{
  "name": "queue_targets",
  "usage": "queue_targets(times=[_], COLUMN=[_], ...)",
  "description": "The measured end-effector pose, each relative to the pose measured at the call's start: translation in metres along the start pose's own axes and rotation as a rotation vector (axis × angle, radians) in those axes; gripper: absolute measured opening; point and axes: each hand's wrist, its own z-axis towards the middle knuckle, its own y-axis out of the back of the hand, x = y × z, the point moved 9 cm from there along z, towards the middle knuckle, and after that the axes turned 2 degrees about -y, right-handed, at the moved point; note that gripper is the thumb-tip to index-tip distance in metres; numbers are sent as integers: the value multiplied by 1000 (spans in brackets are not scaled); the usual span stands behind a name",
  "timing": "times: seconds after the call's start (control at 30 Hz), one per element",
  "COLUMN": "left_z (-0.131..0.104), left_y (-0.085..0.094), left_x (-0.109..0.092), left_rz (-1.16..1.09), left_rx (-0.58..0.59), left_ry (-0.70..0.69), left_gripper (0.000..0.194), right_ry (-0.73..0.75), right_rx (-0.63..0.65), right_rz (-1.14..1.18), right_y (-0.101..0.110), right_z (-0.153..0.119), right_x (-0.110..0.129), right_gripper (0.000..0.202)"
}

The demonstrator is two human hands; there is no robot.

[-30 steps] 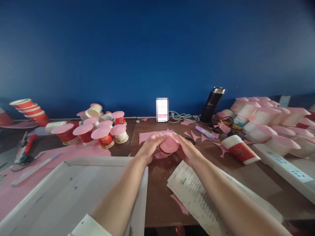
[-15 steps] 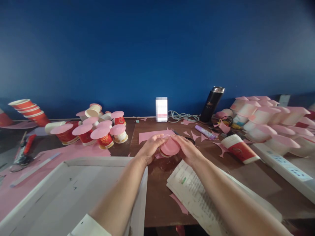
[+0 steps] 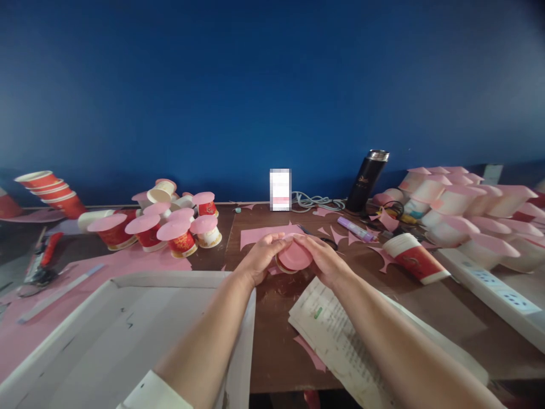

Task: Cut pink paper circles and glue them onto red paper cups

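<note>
A paper cup topped by a round pink paper disc [image 3: 294, 255] is between my two hands at the middle of the brown table. My left hand [image 3: 261, 257] grips its left side, the thumb on the disc's edge. From the right, my right hand [image 3: 324, 258] holds the same cup, with fingers at the disc's upper edge. Most of the cup's wall is hidden under the disc and behind the hands. Just behind lies a flat pink paper piece [image 3: 251, 236], and dark scissors [image 3: 327, 243] rest beside my right hand.
Disc-topped cups [image 3: 176, 230] stand at left behind a white tray [image 3: 170, 278]. Printed sheets [image 3: 323, 318] lie under my right forearm. Right are a red cup [image 3: 419, 262], power strip [image 3: 489, 287], black flask [image 3: 367, 182], glue stick [image 3: 355, 229] and many pink-topped cups [image 3: 460, 199].
The fingers of my right hand have shifted slightly left over the disc's upper edge. My left hand has barely moved.
</note>
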Motion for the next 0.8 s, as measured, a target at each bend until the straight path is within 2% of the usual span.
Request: queue_targets(times=[0.47, 0.8], left_z=[-4, -2], left_y=[-10, -6], left_x=[-2, -1], left_rz=[24, 77], left_rx=[50, 35], left_ry=[39, 4], left_gripper=[55, 45], right_ry=[-25, -44], right_rx=[33, 0], right_rz=[-12, -7], right_y=[-2, -1], right_z=[-1, -2], right_x=[0, -3], right_gripper=[29, 26])
